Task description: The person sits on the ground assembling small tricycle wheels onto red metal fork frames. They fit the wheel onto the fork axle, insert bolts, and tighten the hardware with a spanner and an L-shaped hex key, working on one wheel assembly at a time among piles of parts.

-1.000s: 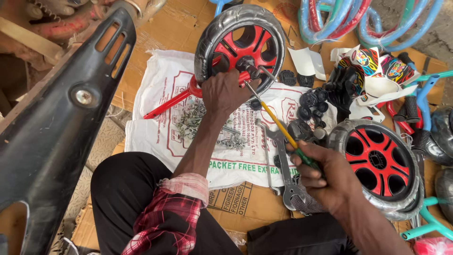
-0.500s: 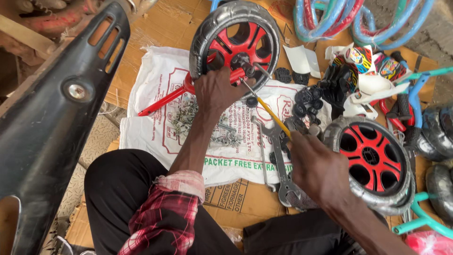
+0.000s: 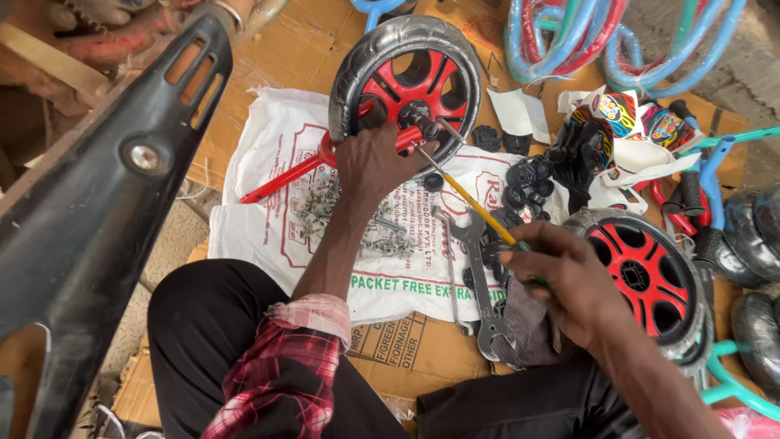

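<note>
My left hand (image 3: 375,165) grips a red metal fork (image 3: 284,176) where it meets the hub of a small black wheel with red spokes (image 3: 406,73). My right hand (image 3: 569,280) holds the green handle of a screwdriver with a yellow shaft (image 3: 478,207). Its tip rests at the wheel's hub beside my left fingers. Both arms reach over a white printed sack (image 3: 268,219) spread on cardboard.
Loose nuts and bolts (image 3: 321,211) lie on the sack. Open-ended spanners (image 3: 475,276) sit by my right hand. A second red-spoked wheel (image 3: 646,272) is at right, black plastic parts (image 3: 528,183) behind it, coloured tube frames (image 3: 585,36) at top. A black panel (image 3: 89,219) fills the left.
The view shifted slightly. My right hand slid a little right along the screwdriver while the left hand kept its grip at the hub.
</note>
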